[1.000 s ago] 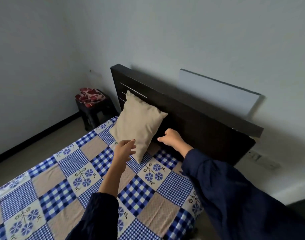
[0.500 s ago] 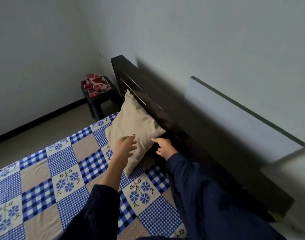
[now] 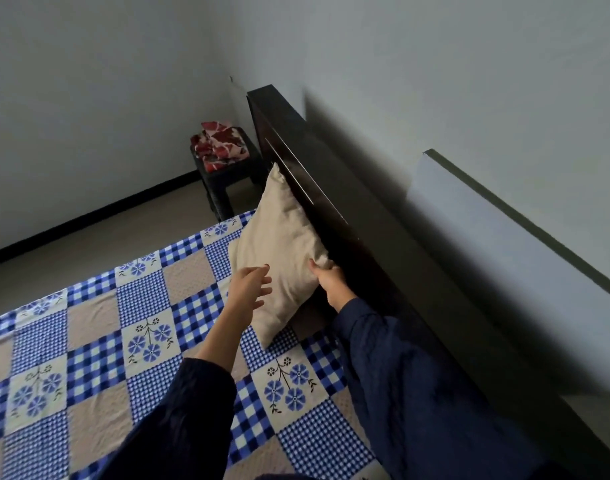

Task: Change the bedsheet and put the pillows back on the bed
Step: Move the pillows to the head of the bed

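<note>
Against the headboard (image 3: 331, 188) the pillow (image 3: 279, 251) leans with its long side upward, the right hand (image 3: 327, 278) gripping its near corner, the left hand (image 3: 249, 285) open just beside its front

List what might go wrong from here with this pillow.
1. The right hand grips only one corner of the beige pillow, which stands tilted against the headboard; let go, it may slump forward.
2. The pillow sits close to the bed's far edge, so a push from the open left hand could tip it off that side.
3. Dragging it may rumple the checked bedsheet.
</note>
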